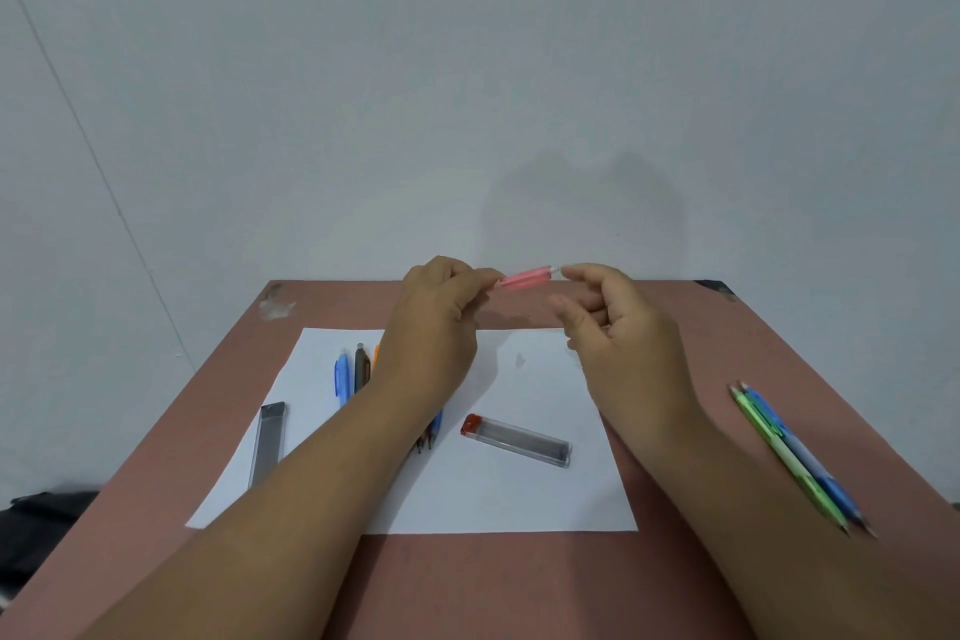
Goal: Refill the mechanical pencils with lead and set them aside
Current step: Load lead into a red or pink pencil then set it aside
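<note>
My left hand (436, 312) grips a pink mechanical pencil (524, 277) above the far edge of the table, its back end pointing right. My right hand (613, 322) has its fingertips at that back end; whether they pinch a cap or lead I cannot tell. On the white paper (519, 499) lie a blue pencil (342, 377), a dark pencil (360, 366) and an orange one (375, 353), partly hidden by my left forearm. A lead case with a red cap (515, 440) lies mid-paper. A grey lead case (268, 442) lies at the left.
A green pencil (784, 455) and a blue pencil (810, 463) lie side by side on the reddish-brown table (493, 587) at the right. A dark object (36, 530) sits off the table's left edge. A pale wall stands just behind the table.
</note>
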Demonstrator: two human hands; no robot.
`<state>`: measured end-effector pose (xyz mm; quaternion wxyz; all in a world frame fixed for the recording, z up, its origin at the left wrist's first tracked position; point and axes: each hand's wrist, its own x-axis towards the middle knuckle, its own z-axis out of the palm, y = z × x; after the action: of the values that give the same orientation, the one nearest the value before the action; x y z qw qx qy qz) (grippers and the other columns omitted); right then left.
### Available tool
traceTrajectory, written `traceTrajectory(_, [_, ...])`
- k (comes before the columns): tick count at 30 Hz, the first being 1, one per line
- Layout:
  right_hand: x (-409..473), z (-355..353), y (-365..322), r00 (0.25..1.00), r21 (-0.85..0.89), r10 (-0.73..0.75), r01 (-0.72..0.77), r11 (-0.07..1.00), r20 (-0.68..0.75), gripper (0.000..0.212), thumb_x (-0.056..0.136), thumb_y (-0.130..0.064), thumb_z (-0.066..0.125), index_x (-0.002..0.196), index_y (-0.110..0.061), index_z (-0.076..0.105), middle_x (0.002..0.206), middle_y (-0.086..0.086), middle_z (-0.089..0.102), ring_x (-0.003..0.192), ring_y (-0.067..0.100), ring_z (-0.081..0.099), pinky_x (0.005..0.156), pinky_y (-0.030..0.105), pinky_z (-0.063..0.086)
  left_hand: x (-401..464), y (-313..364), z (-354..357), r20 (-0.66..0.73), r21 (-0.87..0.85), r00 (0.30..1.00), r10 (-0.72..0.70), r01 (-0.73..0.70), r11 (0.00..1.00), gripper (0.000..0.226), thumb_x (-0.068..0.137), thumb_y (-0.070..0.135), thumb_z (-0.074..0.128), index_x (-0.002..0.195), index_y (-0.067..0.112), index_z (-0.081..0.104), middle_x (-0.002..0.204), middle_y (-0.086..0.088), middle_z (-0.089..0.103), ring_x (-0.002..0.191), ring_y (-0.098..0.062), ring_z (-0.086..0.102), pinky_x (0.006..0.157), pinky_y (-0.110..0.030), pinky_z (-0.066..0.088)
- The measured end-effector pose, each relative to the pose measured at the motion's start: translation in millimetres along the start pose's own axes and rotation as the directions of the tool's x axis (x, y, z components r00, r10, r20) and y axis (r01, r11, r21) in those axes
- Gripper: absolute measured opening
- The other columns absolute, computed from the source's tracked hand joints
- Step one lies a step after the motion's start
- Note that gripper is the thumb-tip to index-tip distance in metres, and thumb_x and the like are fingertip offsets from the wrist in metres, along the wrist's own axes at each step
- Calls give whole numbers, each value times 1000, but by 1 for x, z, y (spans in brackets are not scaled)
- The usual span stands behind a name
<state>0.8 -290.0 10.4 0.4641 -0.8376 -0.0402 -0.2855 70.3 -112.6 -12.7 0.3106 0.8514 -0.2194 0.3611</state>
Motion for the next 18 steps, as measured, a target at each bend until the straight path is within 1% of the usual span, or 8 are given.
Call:
traceTrajectory(3, [3,7,12,979,-241,-30,79,967,202,26,97,-23,66,122,-30,69,103,-14,64,89,2,57,88,21,47,2,1,-3,-9,0,999,-48,48,999,26,95,3,64,115,16,75,93,8,54,91,-18,49,75,-29,43])
traceTrajectory(6, [3,15,20,913,-348,-53,207,914,404,30,101,-23,60,129,-31,68,126,-13,64,118,12,52,107,25,35,3,4,-6,0,-3,997,-73,73,997,22,94,8,67,113,18,75,93,5,58,91,-19,51,76,-27,42])
traceTrajectory(8, [3,20,22,881,-373,-115,308,875,458,29,102,-21,60,128,-26,70,127,-7,68,122,20,53,111,30,34,4,6,-7,15,-12,996,-87,88,996,19,95,11,68,111,20,75,95,5,59,91,-19,52,75,-26,41])
traceTrajectory(10, [4,22,21,860,-392,-144,365,844,490,25,101,-20,61,121,-18,75,119,0,72,115,22,56,108,28,35,4,8,-8,20,-11,995,-99,99,995,18,94,13,68,110,20,75,97,5,59,92,-18,52,75,-26,42])
traceTrajectory(12, [5,24,21,860,-407,-146,373,834,488,21,100,-18,61,108,-10,79,107,5,74,105,23,59,101,26,38,3,9,-9,27,-7,993,-112,112,994,19,95,14,68,111,20,75,98,7,59,94,-17,52,76,-25,42])
traceTrajectory(14, [5,24,21,883,-394,-117,318,862,455,19,99,-17,63,99,-8,79,97,4,73,98,21,61,92,27,42,3,9,-9,32,0,993,-117,117,993,19,95,13,68,111,20,75,96,10,54,94,-16,50,77,-25,41])
traceTrajectory(16, [4,22,18,937,-307,-71,183,934,342,13,95,-18,68,97,-15,81,96,-5,74,93,11,63,85,20,46,3,8,-9,31,3,994,-109,109,994,19,94,12,68,110,21,75,95,12,52,93,-17,50,76,-24,39])
traceTrajectory(18, [5,16,13,989,-156,10,14,988,151,10,91,-20,74,95,-25,81,93,-17,75,89,0,65,79,9,46,3,8,-10,33,-2,994,-101,101,995,19,94,11,68,109,22,75,93,11,52,93,-17,49,74,-23,36])
